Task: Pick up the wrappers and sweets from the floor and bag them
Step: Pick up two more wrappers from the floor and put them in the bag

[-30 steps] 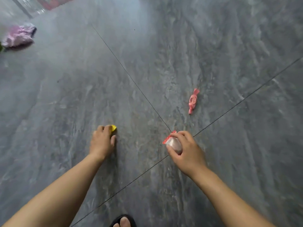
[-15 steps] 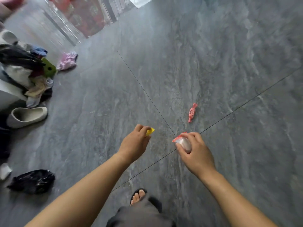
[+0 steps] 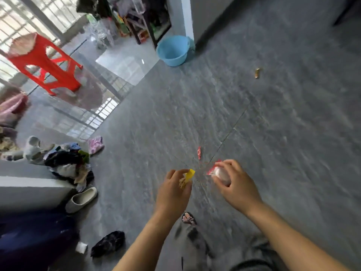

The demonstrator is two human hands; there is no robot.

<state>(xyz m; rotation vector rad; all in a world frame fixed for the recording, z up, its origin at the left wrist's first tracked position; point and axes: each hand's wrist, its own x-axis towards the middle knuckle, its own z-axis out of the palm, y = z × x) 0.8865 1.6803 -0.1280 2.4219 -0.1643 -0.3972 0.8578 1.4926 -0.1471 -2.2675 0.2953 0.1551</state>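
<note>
My left hand [image 3: 172,192] is raised above the grey floor and pinches a yellow wrapper [image 3: 188,177] between thumb and fingers. My right hand [image 3: 236,184] is closed around a clear sweet with a red-edged wrapper [image 3: 219,174]. A red wrapped sweet [image 3: 199,152] lies on the floor just beyond both hands, near the tile joint. Far off at the upper right a small gold wrapper [image 3: 257,73] lies on the floor. A black plastic bag [image 3: 108,243] lies crumpled on the floor at the lower left.
A red plastic stool [image 3: 44,63] and a blue basin [image 3: 172,50] stand at the back. A heap of clothes [image 3: 68,163], a pink cloth [image 3: 95,144] and a white slipper [image 3: 81,199] lie at the left beside a grey ledge [image 3: 29,184]. My sandalled foot [image 3: 188,219] shows below my hands.
Both hands have risen from the floor, the left carrying the yellow wrapper up with it. The view has lifted, bringing the room's left and back into sight.
</note>
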